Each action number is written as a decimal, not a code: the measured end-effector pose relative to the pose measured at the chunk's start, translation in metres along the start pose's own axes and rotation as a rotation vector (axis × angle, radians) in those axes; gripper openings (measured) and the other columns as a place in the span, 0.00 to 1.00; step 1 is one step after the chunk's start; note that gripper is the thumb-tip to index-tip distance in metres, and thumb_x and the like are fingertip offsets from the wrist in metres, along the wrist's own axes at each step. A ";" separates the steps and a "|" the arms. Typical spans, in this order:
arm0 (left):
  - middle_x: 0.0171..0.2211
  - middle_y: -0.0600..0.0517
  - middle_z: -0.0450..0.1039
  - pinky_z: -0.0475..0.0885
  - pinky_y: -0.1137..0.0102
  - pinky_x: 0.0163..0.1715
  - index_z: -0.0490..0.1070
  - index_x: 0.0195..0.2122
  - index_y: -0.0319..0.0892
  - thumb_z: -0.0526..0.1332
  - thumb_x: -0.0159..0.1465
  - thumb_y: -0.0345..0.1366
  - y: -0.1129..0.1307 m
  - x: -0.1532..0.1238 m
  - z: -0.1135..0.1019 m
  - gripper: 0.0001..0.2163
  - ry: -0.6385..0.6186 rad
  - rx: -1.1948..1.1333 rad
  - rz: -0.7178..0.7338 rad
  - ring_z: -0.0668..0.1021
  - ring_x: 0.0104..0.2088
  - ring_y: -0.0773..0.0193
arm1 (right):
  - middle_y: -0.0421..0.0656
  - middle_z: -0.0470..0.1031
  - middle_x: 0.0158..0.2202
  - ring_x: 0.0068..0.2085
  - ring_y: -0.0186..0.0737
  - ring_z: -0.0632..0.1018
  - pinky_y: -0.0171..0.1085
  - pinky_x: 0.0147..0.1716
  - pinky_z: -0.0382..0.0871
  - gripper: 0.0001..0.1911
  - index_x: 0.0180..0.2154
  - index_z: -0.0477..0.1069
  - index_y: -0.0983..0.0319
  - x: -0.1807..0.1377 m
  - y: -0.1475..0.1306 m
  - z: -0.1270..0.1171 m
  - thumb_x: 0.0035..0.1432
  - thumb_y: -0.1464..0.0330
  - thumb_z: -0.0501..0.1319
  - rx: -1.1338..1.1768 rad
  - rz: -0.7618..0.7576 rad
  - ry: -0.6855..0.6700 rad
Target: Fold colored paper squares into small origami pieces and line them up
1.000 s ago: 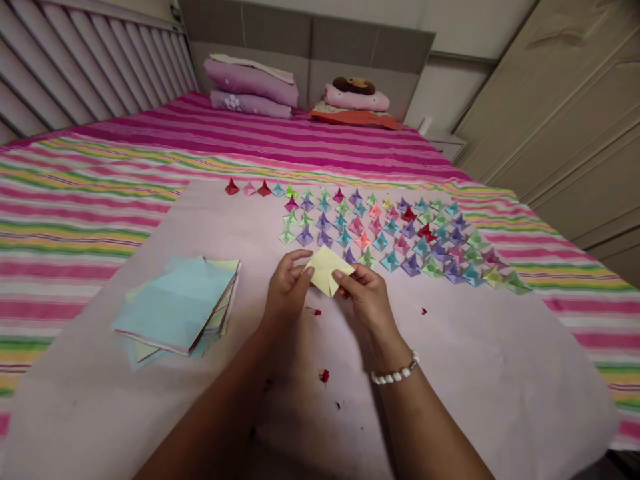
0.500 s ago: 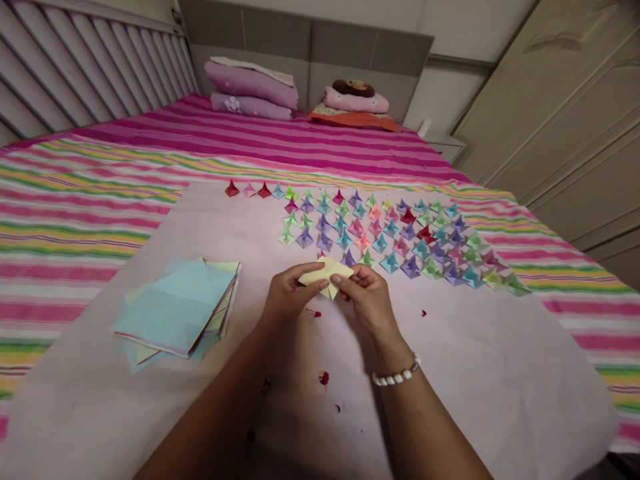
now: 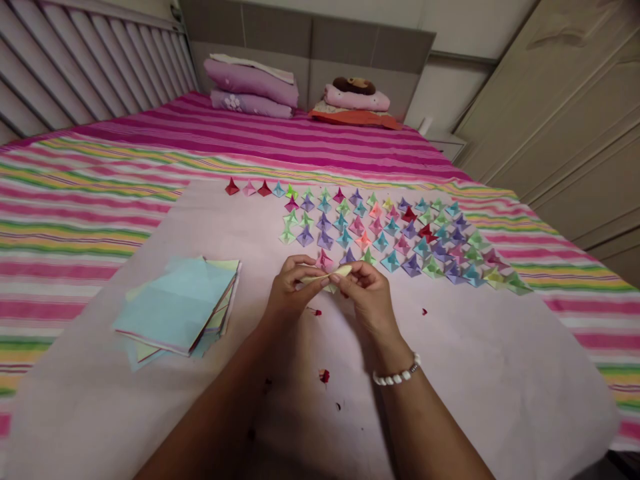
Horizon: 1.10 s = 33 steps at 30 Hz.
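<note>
A small pale yellow piece of folded paper is pinched between my two hands, above the pale board. My left hand grips its left end between thumb and fingers. On the right end, my right hand has thumb and fingers closed, with a white bead bracelet at the wrist. Parts of the paper are hidden behind my fingers. Just beyond my hands stands a pink folded paper piece, one of several rows of small colourful folded paper shapes.
A stack of square paper sheets, light blue on top, lies left of my hands. The pale board rests on a striped bedspread. Folded purple bedding and a pink folded pile sit by the headboard.
The yellow paper has gone from showing a broad flat face to a narrower, edge-on fold. My left fingers have lifted slightly, and the pink piece behind is more visible.
</note>
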<state>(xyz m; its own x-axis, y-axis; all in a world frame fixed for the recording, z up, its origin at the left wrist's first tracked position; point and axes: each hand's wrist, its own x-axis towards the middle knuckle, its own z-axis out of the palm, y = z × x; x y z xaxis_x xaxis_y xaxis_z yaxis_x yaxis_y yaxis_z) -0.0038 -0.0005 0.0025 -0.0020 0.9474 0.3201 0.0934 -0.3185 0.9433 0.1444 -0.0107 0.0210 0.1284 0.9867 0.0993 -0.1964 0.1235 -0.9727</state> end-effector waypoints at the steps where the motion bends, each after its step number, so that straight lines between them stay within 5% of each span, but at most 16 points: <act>1: 0.42 0.48 0.71 0.71 0.68 0.42 0.80 0.30 0.44 0.69 0.54 0.39 0.000 0.000 0.000 0.06 0.005 0.009 0.014 0.75 0.46 0.60 | 0.34 0.68 0.21 0.22 0.31 0.64 0.32 0.22 0.59 0.15 0.30 0.75 0.60 0.001 0.001 -0.001 0.38 0.64 0.74 -0.014 -0.025 0.018; 4: 0.40 0.48 0.73 0.68 0.66 0.49 0.79 0.29 0.43 0.68 0.55 0.38 0.002 0.000 0.000 0.05 -0.023 -0.031 0.048 0.75 0.45 0.60 | 0.39 0.74 0.32 0.29 0.34 0.69 0.35 0.29 0.65 0.20 0.38 0.77 0.57 0.001 0.002 -0.003 0.38 0.67 0.75 -0.071 -0.072 0.007; 6: 0.36 0.49 0.75 0.69 0.67 0.46 0.78 0.29 0.42 0.68 0.56 0.39 0.004 -0.001 0.000 0.06 -0.079 -0.078 0.039 0.76 0.41 0.62 | 0.41 0.76 0.36 0.33 0.37 0.72 0.37 0.33 0.66 0.14 0.34 0.78 0.57 0.001 0.001 -0.003 0.41 0.66 0.73 -0.086 -0.076 -0.067; 9: 0.30 0.51 0.77 0.70 0.69 0.40 0.78 0.29 0.42 0.68 0.55 0.40 0.006 -0.002 0.001 0.07 -0.110 -0.095 -0.039 0.77 0.35 0.63 | 0.41 0.76 0.31 0.34 0.39 0.74 0.39 0.36 0.67 0.05 0.26 0.78 0.57 -0.001 0.000 -0.001 0.45 0.65 0.71 -0.049 -0.077 -0.124; 14: 0.26 0.51 0.78 0.70 0.70 0.30 0.79 0.27 0.41 0.71 0.49 0.44 0.011 -0.003 0.003 0.11 -0.027 -0.131 -0.249 0.76 0.28 0.63 | 0.39 0.77 0.26 0.31 0.38 0.74 0.38 0.35 0.68 0.04 0.24 0.78 0.58 0.000 -0.002 0.001 0.44 0.66 0.71 -0.003 -0.045 -0.043; 21: 0.25 0.51 0.78 0.71 0.70 0.30 0.78 0.26 0.39 0.74 0.45 0.44 0.011 -0.003 0.001 0.14 0.057 -0.307 -0.405 0.76 0.26 0.65 | 0.39 0.77 0.25 0.30 0.37 0.73 0.38 0.34 0.67 0.05 0.26 0.79 0.59 0.002 0.003 -0.002 0.46 0.64 0.70 0.044 0.013 0.046; 26: 0.30 0.50 0.79 0.72 0.69 0.35 0.79 0.33 0.39 0.68 0.54 0.48 -0.002 -0.001 0.000 0.16 0.086 -0.387 -0.420 0.78 0.33 0.62 | 0.39 0.77 0.26 0.30 0.35 0.72 0.37 0.34 0.66 0.07 0.29 0.81 0.58 0.002 0.005 -0.002 0.47 0.63 0.70 0.073 0.047 0.051; 29: 0.37 0.48 0.80 0.72 0.67 0.43 0.78 0.40 0.40 0.68 0.54 0.47 -0.001 -0.001 0.004 0.18 0.023 -0.483 -0.388 0.79 0.40 0.61 | 0.39 0.77 0.27 0.30 0.35 0.71 0.37 0.34 0.66 0.08 0.30 0.81 0.58 0.003 0.006 -0.002 0.47 0.62 0.70 0.068 0.023 0.084; 33: 0.39 0.47 0.79 0.72 0.66 0.45 0.76 0.43 0.39 0.76 0.42 0.37 0.006 -0.004 0.012 0.25 -0.160 -0.532 -0.389 0.79 0.41 0.59 | 0.39 0.77 0.26 0.29 0.35 0.72 0.37 0.34 0.67 0.06 0.31 0.81 0.57 0.001 0.005 0.001 0.49 0.63 0.69 0.061 -0.032 0.136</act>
<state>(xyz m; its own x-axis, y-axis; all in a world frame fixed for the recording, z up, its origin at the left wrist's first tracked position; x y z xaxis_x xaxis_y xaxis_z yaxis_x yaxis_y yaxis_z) 0.0092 -0.0059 0.0061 0.2150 0.9761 -0.0300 -0.3870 0.1133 0.9151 0.1428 -0.0092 0.0169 0.2657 0.9592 0.0968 -0.2480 0.1651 -0.9546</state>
